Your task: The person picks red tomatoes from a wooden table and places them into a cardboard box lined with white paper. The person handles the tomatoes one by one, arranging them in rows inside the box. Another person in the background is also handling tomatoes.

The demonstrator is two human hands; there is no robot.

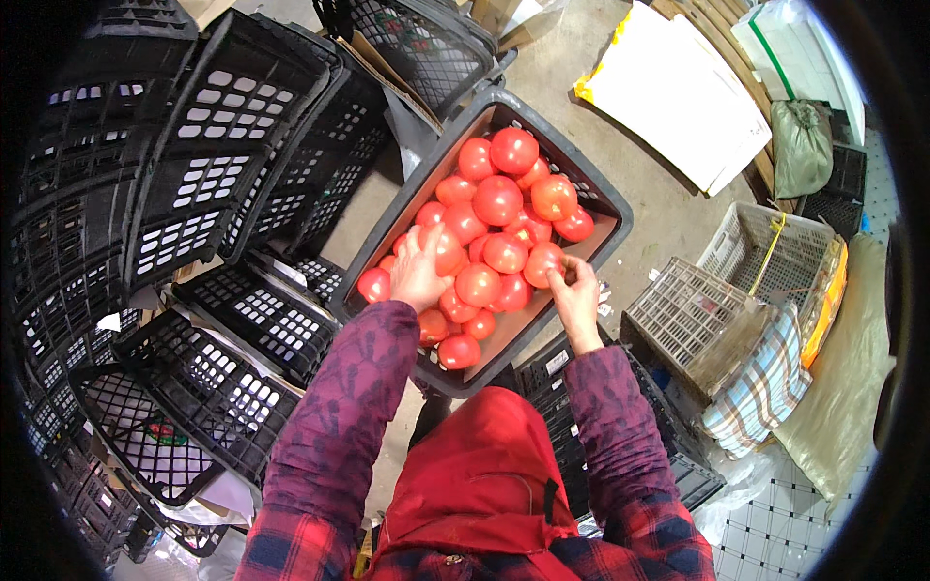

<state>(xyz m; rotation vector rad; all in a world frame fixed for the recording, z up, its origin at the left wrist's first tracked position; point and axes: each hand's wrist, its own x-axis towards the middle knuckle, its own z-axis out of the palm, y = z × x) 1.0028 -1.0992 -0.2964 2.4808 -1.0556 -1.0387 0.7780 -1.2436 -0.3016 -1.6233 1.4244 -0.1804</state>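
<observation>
A black plastic crate (610, 247) with a brown lining stands tilted across my view, holding many red tomatoes (498, 200). My left hand (420, 276) reaches into its left side. Thumb and fingers there lie around one tomato (452, 254) in the pile. At the crate's right edge my right hand (577, 294) has its thumb and fingertips against another tomato (543, 263). The undersides of both held tomatoes are hidden. Below the crate, a red apron (479, 465) covers my lap.
Stacked black plastic crates (232, 123) crowd the left, with more black crates (567, 407) beside my right arm. To the right are grey crates (690, 312), a plaid bag (759, 385) and a green sack (803, 149). A white board-like sheet (676, 94) lies at upper right.
</observation>
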